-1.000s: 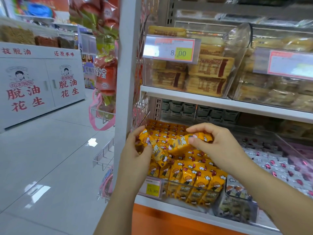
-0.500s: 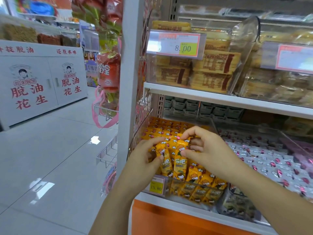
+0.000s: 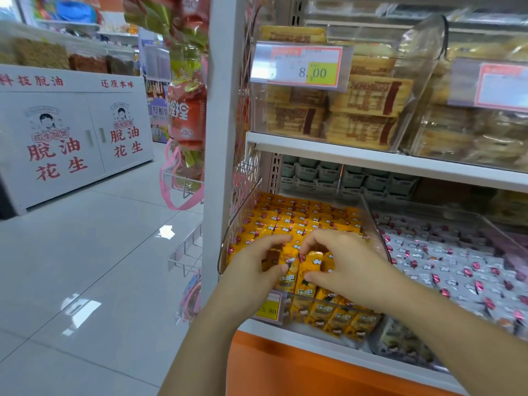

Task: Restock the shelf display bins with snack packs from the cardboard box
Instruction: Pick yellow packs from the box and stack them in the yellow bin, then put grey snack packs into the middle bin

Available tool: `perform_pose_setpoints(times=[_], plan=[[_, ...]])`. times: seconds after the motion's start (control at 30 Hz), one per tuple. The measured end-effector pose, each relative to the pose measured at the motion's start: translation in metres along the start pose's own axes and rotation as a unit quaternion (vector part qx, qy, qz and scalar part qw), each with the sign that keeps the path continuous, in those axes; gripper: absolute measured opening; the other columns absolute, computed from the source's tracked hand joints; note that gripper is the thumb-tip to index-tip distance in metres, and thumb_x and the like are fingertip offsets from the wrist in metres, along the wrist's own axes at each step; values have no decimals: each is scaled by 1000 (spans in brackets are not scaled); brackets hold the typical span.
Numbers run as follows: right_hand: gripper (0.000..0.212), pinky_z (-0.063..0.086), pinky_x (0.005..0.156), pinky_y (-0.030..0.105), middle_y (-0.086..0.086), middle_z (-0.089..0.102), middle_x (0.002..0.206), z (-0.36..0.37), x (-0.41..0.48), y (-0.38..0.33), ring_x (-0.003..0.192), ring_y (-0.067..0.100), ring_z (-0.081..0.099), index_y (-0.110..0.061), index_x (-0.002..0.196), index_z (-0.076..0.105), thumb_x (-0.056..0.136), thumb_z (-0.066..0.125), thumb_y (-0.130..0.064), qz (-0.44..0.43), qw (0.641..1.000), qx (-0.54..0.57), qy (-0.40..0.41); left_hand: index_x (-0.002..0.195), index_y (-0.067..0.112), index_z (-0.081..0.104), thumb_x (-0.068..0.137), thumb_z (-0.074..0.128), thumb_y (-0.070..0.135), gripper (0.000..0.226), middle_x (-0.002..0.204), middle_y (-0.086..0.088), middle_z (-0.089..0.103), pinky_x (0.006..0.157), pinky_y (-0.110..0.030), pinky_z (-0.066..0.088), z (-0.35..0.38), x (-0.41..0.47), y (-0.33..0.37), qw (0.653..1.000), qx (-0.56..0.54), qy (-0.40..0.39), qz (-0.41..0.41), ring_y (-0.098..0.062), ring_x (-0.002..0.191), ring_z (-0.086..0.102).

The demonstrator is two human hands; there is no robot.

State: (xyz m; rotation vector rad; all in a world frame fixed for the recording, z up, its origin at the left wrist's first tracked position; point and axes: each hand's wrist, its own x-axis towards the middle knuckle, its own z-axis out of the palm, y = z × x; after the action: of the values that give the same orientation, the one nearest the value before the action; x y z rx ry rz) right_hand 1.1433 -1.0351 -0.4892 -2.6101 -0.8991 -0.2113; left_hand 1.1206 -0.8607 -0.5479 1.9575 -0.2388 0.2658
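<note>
The shelf runs across in front of me. On its lower level the clear display bin sits at the left end, beside the white upright. Rows of yellow snack packs fill it from the back wall almost to the front lip. The neighbouring bin on the right holds silver ones. The cardboard box is not in sight, so I cannot say which way it lies.

Both my hands hang over the front of the yellow bin. My left hand reaches in from the lower left and my right hand from the lower right, and they meet almost knuckle to knuckle. Each is clamped on one pack. My left thumb presses the left pack against curled fingers, and my right forefinger and thumb pinch the right pack.

The two packs touch side by side and stand on end. Their long axes run up and down, tipped a little away from me, with the printed faces toward me. The front row, where I judge they belong, lies directly beneath my grip, just behind the lip and above the price tag. So I expect the move to be straight down along that axis, with neither hand nearer than the other.
</note>
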Motion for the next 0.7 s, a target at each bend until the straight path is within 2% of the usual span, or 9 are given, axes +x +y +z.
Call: perform_pose_setpoints(times=[0.1,0.23,0.3,0.37,0.43,0.5,0.57,0.63,0.7], plan=[[15,39,72,10,-23,54,96,-1,0,1,93,-1,50,-37,94,59,84,70,-33,15,998,-62,-26,122,32,60,89,65,11,39,112,13,60,92,-26,50,2,3,3,998,63,-27,-14,-3,104,57],[16,49,85,29,-16,62,107,0,3,0,102,8,56,-33,100,65,85,68,-35,19,993,-91,-79,121,25,62,87,67,12,37,101,9,59,81,-20,49,2,8,9,982,174,-62,-38,-8,94,59],[21,47,88,30,-16,62,111,-2,-1,-2,106,8,55,-34,106,64,86,66,-38,16,991,-96,-93,123,26,61,88,65,15,37,101,7,54,74,-14,42,1,7,15,969,231,-84,-23,-10,96,55],[26,39,97,30,-19,60,116,-4,-12,-3,111,7,51,-36,112,62,87,63,-41,-6,992,-106,-66,132,27,55,91,62,19,42,119,1,51,85,-17,38,3,2,22,961,269,-66,0,-15,110,52],[25,27,102,26,-21,57,117,-6,-32,-4,114,3,45,-34,113,62,89,62,-38,-15,997,-79,4,136,27,51,92,60,18,46,135,2,45,94,-23,39,8,-11,29,964,267,9,17,-15,117,50],[20,30,99,21,-19,59,113,-6,-59,-1,112,2,46,-30,108,65,88,65,-27,1,997,-4,79,128,23,58,91,60,13,39,128,2,51,89,-26,43,18,-27,35,963,236,103,76,-15,109,55],[17,39,92,18,-19,62,103,-2,-94,5,103,1,53,-29,99,67,86,67,-17,21,990,64,123,116,19,65,90,59,9,29,112,2,59,80,-25,47,35,-42,39,960,191,150,142,-14,95,58],[21,39,85,9,-22,60,95,6,-129,13,94,-2,54,-33,93,65,85,67,-13,46,985,95,134,109,16,66,89,54,11,23,102,2,61,73,-26,47,58,-54,42,956,165,157,186,-12,87,58],[26,37,81,7,-21,59,90,15,-162,27,88,-2,54,-35,91,60,85,68,-11,76,983,100,135,106,15,65,91,51,15,21,99,1,61,70,-31,48,87,-66,40,958,156,132,200,-16,84,58]])
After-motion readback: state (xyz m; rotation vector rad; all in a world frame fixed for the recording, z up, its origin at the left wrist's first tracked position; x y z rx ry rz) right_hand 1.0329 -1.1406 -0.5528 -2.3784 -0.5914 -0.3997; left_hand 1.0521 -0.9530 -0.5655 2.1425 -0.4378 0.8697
